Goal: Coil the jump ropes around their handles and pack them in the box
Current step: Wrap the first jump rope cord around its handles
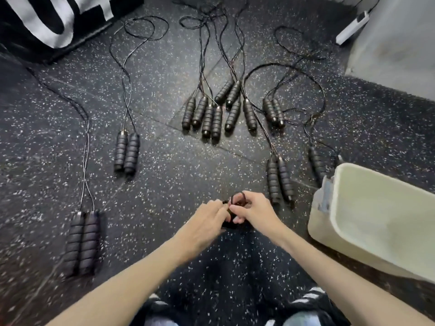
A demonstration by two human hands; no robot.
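1. Winding a thin black cord (236,199) onto a pair of black handles (229,223), both hands meet at the near centre of the speckled black rubber floor (164,180).
2. The left hand (207,223) has its fingers curled round the handles; the right hand (253,211) pinches a loop of the cord just above them.
3. The cream plastic box (339,222), near right, shows no rope inside, so packing looks not yet begun.
4. Still loose on the floor: a ridged black foam-handled jump rope (83,244) near left, another pair (127,152) beyond it, a far-centre cluster (223,111), and one pair (279,178) just left of the box.
5. The held handles are mostly hidden by the hands; how many turns are wound cannot be told. One handle (317,163) sits partly behind the box rim.
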